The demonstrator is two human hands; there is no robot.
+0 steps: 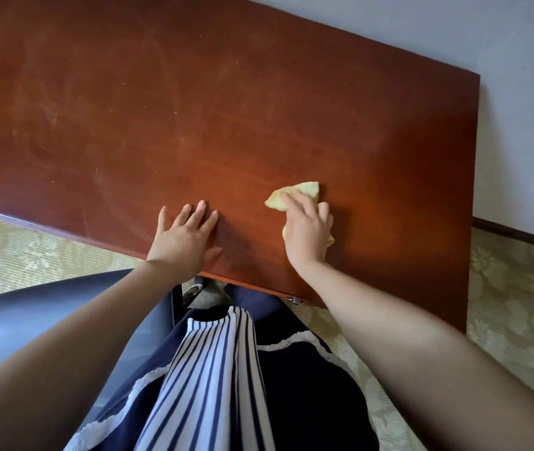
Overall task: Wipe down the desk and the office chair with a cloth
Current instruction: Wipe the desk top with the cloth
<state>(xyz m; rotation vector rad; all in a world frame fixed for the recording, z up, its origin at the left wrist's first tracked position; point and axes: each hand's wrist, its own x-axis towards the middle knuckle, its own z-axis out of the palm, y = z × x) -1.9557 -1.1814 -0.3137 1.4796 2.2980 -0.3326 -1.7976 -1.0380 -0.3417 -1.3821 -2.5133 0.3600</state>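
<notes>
1. The worktop (194,109) is a reddish-brown wooden slab. Pale smears and small specks show across its far and left parts.
2. The yellow cloth (298,192) lies bunched on the worktop, near the front edge and right of the middle.
3. The right hand (306,232) rests on top of the cloth. Its fingers (291,203) lie close together and only slightly bent, pressing the cloth down. Cloth shows beyond the fingertips and beside the palm.
4. The left hand (182,237) lies flat on the bare worktop at its front edge, apart from the cloth, with fingers (200,211) straight and spread.
5. The dark office chair (47,317) stands just in front of the worktop, on the person's left.
6. A pale patterned floor (519,304) runs beneath the worktop, and a white wall (422,27) stands behind it.
</notes>
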